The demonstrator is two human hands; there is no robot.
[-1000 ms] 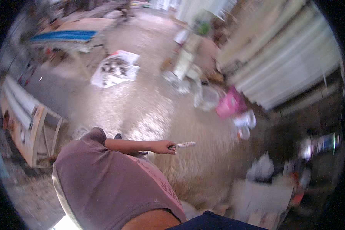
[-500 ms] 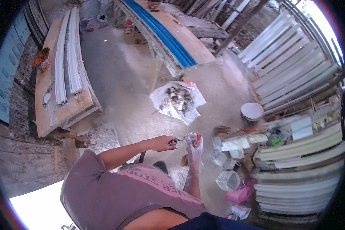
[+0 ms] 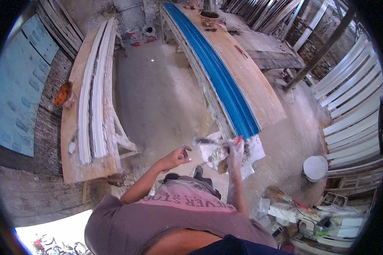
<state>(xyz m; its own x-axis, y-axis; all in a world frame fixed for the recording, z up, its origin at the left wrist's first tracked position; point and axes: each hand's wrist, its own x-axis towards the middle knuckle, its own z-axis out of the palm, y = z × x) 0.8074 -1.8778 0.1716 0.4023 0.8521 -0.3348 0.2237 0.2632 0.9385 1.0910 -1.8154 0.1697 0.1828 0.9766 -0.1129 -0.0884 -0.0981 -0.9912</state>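
Note:
My right hand (image 3: 235,154), white with powder, is closed round a brush (image 3: 205,141). The brush's dark, motion-blurred head points left, and a red end shows above my fingers. Below that hand hangs a small brownish piece (image 3: 222,166) that I cannot make out. My left hand (image 3: 175,159) is to the left, apart from the brush, with loosely bent fingers and nothing in it. Beyond the right hand, a long blue ribbed mould (image 3: 225,80) lies on a wooden table (image 3: 266,100). A white sheet with grey crumbs (image 3: 255,148) lies on the floor beneath the right hand.
Two long white mouldings (image 3: 98,97) lie on a left bench (image 3: 91,171) beside an orange-stained bowl (image 3: 64,94). A brown pot (image 3: 209,19) stands on the blue mould's table. At right are a white bucket (image 3: 315,168), a straw broom (image 3: 276,194) and leaning white strips (image 3: 357,119).
My left hand has let go of the brush and moved left. The brush has stayed in my right hand. The view has swung toward the right table, bringing the blue mould closer.

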